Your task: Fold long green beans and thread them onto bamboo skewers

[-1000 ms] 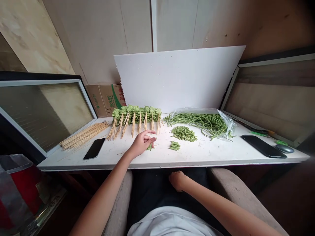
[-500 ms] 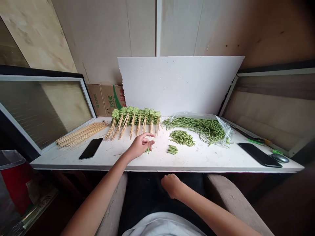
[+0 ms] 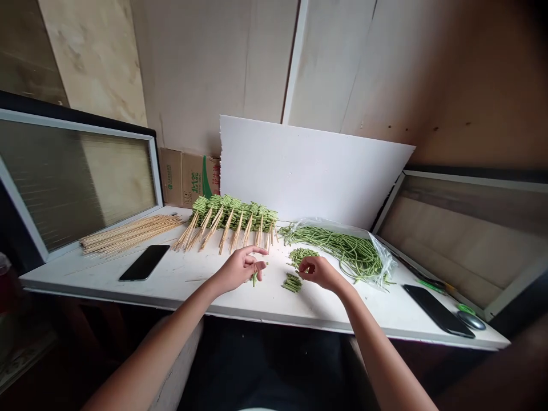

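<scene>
My left hand hovers over the white tabletop, fingers loosely apart, with a few short green bean pieces just below its fingertips. My right hand has its fingers curled beside a small stack of cut beans and just in front of a heap of cut beans. Whether those fingers hold anything is hidden. Behind them stands a row of beans threaded on bamboo skewers. Long uncut beans lie on a plastic bag to the right.
A bundle of loose bamboo skewers and a phone lie on the left of the table. A second phone lies at the right. A white foam board leans on the wall, with a cardboard box behind it.
My right hand has risen from my lap onto the table, next to the cut beans. The view has tilted, and the table now appears lower and slanted. My left hand stays in nearly the same place.
</scene>
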`<act>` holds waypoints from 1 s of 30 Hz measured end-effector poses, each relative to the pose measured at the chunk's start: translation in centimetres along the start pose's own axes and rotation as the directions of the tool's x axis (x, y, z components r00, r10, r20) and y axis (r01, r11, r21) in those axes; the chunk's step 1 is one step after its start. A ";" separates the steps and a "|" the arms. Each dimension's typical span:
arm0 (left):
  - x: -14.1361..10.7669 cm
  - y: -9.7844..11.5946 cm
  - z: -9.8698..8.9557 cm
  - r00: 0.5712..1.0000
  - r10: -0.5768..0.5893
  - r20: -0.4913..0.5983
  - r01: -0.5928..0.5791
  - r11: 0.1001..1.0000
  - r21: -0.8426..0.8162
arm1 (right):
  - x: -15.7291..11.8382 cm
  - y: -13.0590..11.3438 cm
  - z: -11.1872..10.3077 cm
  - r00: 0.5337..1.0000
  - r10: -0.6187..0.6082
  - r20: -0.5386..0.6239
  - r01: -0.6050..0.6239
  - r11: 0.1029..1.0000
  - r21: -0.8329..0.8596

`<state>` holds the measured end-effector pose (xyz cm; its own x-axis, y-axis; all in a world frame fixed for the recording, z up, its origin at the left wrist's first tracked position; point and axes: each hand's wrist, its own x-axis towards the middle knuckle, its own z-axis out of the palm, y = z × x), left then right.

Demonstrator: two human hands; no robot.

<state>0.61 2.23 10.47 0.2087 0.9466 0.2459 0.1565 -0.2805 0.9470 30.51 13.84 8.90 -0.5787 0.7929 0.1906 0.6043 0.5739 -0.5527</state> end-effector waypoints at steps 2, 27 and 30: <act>-0.1 0.5 0.5 1.000 0.026 -0.011 -0.026 0.999 -0.044 | 0.5 1.1 0.4 1.000 0.003 0.025 -0.002 1.000 -0.018; -0.8 1.5 3.4 0.999 0.045 -0.027 -0.044 0.999 0.015 | -2.4 -10.5 -0.9 0.934 -0.343 -0.099 0.357 0.908 0.221; -0.9 1.9 3.6 0.995 0.063 -0.083 -0.050 0.988 0.148 | -2.8 -10.5 -1.2 0.925 -0.322 -0.202 0.358 0.916 0.182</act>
<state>4.17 0.26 11.30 0.1374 0.9370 0.3213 0.2870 -0.3481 0.8925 26.39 5.85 15.17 -0.6194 0.5902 0.5177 0.2466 0.7723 -0.5854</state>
